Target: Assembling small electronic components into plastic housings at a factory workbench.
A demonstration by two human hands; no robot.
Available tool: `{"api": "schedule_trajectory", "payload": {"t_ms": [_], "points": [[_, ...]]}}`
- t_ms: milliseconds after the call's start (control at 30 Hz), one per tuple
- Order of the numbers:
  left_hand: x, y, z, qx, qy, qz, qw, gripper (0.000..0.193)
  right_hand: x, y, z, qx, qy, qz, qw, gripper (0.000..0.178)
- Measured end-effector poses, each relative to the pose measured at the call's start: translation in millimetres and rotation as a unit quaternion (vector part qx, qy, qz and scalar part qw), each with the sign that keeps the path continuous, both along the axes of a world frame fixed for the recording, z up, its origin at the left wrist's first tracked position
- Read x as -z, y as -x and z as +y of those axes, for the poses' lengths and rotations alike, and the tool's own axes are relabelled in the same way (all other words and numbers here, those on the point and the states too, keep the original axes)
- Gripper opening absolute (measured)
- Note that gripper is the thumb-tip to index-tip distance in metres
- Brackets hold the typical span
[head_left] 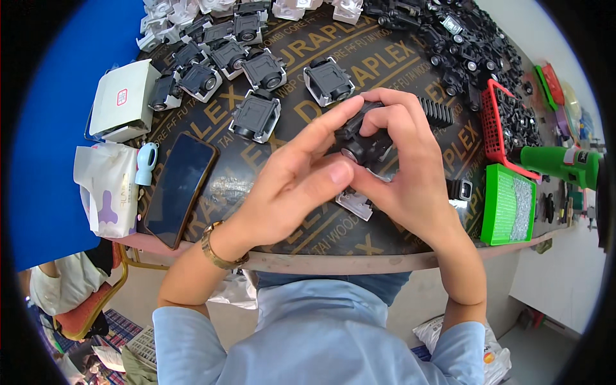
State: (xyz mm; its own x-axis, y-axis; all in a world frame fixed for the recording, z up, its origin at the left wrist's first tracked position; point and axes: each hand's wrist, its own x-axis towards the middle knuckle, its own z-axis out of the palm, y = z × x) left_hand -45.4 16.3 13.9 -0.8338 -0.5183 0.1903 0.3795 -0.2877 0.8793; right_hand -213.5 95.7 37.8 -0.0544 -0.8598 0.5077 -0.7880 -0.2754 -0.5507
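Observation:
Over the near middle of the table, both my hands close around a black plastic assembly (pixel 369 144) with a round lens-like end. My left hand (pixel 292 176) presses it from the left with thumb and outstretched fingers, and my right hand (pixel 410 170) curls its fingers over the top and right side. My fingers hide much of it. Beneath them lies a white plastic part (pixel 355 205). Similar black units in white frames stand beyond, the closest being one unit (pixel 255 117) left of my hands and another unit (pixel 329 81) straight ahead.
At left are a white box (pixel 122 102), a tissue pack (pixel 106 192), a light-blue gadget (pixel 146 163) and a phone (pixel 181 189). To the right sit a red basket (pixel 493 125), a green tray (pixel 493 215) of small pieces and a green power tool (pixel 558 163). Black parts (pixel 459 48) pile up far right.

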Motion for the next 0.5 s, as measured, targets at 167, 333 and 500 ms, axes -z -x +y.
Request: {"api": "schedule_trajectory", "payload": {"t_ms": [167, 333, 500], "points": [[0.6, -4.9, -9.9, -0.109, 0.269, -0.039, 0.956, 0.051, 1.2, 6.4, 17.9, -0.037, -0.097, 0.030, 0.994, 0.039], [-10.0, -8.6, -14.3, -0.061, 0.166, -0.156, 0.972, 0.075, 3.5, 2.6, 40.1, 0.008, -0.085, -0.040, 0.996, 0.037], [9.9, -5.7, -8.5, 0.052, 0.413, -0.171, 0.893, 0.107, 24.1, -8.7, 54.0, 0.007, -0.088, -0.030, 0.996, 0.039]]}}
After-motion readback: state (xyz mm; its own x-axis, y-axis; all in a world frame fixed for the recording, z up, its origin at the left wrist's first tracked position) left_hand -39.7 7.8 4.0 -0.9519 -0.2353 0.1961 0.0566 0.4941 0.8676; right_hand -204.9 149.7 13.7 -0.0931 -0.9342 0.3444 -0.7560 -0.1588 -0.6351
